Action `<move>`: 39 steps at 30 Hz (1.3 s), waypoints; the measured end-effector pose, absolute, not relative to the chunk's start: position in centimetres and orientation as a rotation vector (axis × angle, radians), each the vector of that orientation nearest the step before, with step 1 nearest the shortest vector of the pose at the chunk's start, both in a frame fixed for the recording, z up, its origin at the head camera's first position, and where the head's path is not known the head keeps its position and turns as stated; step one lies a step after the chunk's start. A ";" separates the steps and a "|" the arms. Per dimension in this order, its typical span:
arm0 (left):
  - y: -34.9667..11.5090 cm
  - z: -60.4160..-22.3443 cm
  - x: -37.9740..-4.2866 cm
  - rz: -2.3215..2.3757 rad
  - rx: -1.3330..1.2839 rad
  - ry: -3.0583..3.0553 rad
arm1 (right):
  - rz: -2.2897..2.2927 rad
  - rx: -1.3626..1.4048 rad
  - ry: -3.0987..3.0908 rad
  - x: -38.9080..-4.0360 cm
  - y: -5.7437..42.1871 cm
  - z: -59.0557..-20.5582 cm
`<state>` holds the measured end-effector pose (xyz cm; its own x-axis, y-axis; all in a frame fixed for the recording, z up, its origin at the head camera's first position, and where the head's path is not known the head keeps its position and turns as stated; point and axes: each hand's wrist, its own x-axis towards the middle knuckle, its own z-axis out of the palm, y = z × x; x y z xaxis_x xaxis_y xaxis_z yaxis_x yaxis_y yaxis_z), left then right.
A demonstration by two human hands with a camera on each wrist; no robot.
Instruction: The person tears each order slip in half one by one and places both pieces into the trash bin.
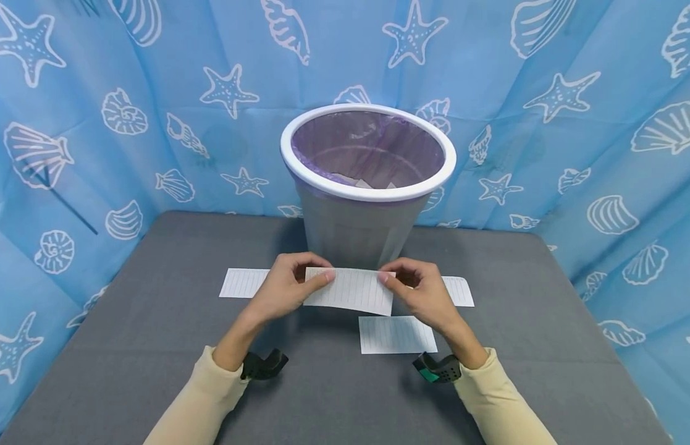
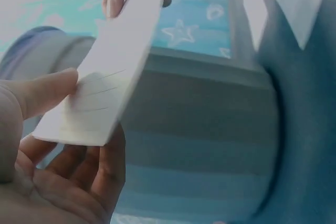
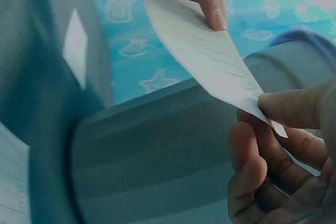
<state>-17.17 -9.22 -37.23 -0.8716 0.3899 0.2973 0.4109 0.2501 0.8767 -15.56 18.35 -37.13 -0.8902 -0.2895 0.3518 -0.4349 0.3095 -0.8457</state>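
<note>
Both hands hold one strip of white lined paper (image 1: 349,290) in the air, just in front of a bin. The left hand (image 1: 289,281) pinches its left end between thumb and fingers; the right hand (image 1: 419,290) pinches the opposite end the same way. In the left wrist view the held paper (image 2: 118,61) slants up from the left thumb (image 2: 58,88). The right wrist view shows the paper (image 3: 205,56) bowed slightly between the two hands. Beneath, another piece of lined paper (image 1: 397,335) lies on the table, partly covered by the right hand.
A grey bin (image 1: 356,232) with a white rim (image 1: 372,193) and purple liner stands at the table's back, paper pieces inside. More lined paper lies left (image 1: 243,283) and right (image 1: 458,291) behind the hands. A blue shell-patterned curtain (image 1: 211,37) surrounds the grey table (image 1: 155,321).
</note>
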 end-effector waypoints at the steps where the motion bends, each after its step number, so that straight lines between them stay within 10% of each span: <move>1: -9.0 -37.0 -17.1 -1.766 -0.792 -2.453 | 1.637 0.683 -2.413 -15.5 18.5 -36.8; 39: -6.7 -34.1 -17.2 -2.002 -0.852 -2.233 | 1.619 0.815 -2.384 -15.8 17.6 -33.3</move>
<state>-17.20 -6.73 -34.10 -0.8504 0.3763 0.3677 0.4065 0.0262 0.9133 -15.84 17.59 -33.30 -0.8421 -0.3518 0.4087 -0.5096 0.2715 -0.8164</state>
